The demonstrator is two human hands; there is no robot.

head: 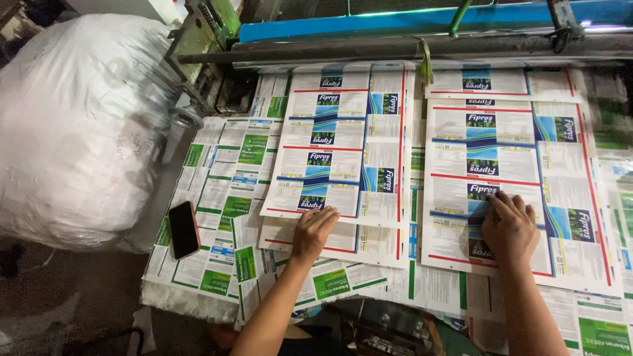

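Two stacks of printed label sheets with blue, white and red panels lie side by side on a work table. My left hand [314, 231] rests flat on the near edge of the left stack [343, 142], fingers together. My right hand [509, 229] presses flat on the near part of the right stack [514, 171], fingers slightly spread. Neither hand grips a sheet. Both stacks run up under the machine's metal bar [409, 47] at the far side.
Green-and-white printed sheets [227, 198] cover the table under the stacks. A black phone in a red case [183, 229] lies near the table's left edge. A large white plastic sack [76, 125] stands left of the table. A blue machine rail [422, 23] runs along the back.
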